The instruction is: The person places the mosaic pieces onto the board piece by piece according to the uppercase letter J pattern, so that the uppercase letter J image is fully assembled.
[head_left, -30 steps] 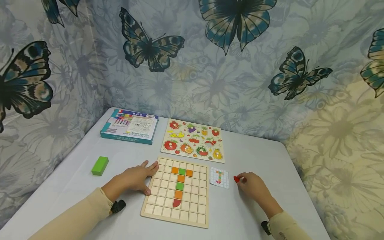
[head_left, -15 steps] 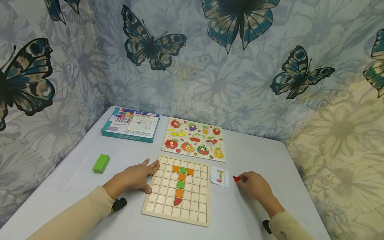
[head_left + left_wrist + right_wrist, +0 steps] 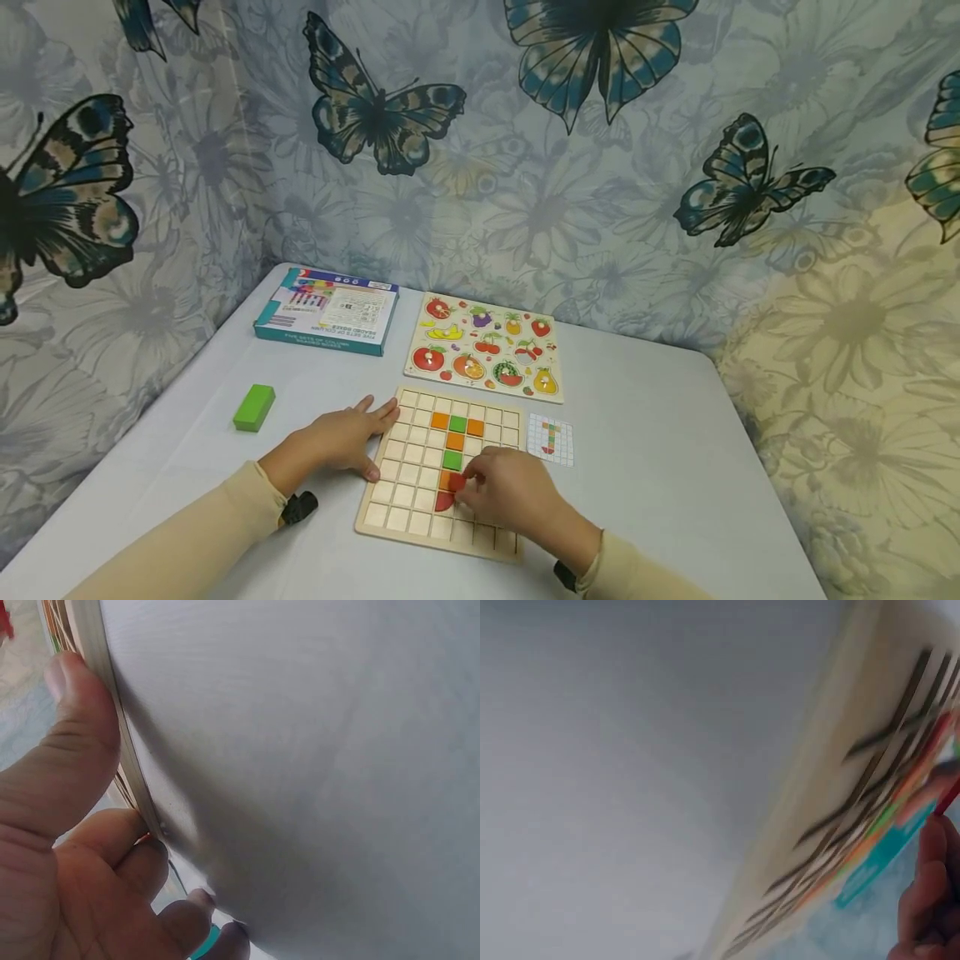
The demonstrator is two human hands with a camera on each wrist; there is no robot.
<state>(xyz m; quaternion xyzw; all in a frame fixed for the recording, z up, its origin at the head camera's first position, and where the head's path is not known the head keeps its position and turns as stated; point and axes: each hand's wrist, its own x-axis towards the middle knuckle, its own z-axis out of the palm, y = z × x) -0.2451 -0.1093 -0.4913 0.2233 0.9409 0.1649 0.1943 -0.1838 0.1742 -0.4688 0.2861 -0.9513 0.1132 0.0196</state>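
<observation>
A light wooden grid board lies flat on the table. In the head view, orange and green square tiles form a T on it, with a red rounded tile at the foot of the stem. My left hand is spread at the board's left edge, thumb and fingertips touching it. Over the lower part of the board, my right hand pinches a second red tile; its full outline is hidden by the fingers. That tile partly covers the lowest orange square. Right of the board lies a printed pattern card.
Behind the grid board lies a fruit peg puzzle. A flat teal and white box stands at the back left. Nearer on the left is a green block. Butterfly-patterned cloth rises behind the table.
My right hand has moved left from the table beside the card to above the board, carrying the red tile. The left hand stays at the board's edge.
</observation>
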